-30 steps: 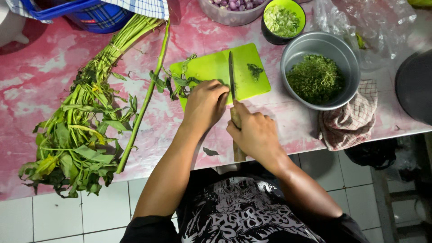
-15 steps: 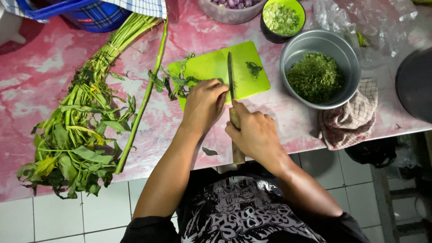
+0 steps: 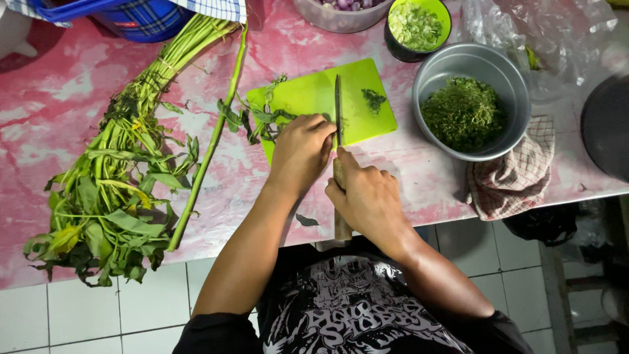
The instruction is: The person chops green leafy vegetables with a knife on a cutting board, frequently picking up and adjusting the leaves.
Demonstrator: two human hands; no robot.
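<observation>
Now the left hand (image 3: 301, 152) presses curled fingers on leafy stems (image 3: 259, 119), which trail leftward across the green cutting board (image 3: 308, 92). Right hand (image 3: 365, 196) fingers grip the knife (image 3: 338, 108), blade pointing away, just beside the left fingertips.

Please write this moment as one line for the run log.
left hand: presses leafy stems on green cutting board | right hand: grips knife, blade on board | metal bowl: chopped greens

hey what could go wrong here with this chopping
The left hand pins the greens with fingertips right beside the knife blade, so a slip could nick them. The cutting board sits near the counter edge and might shift under pressure.
</observation>
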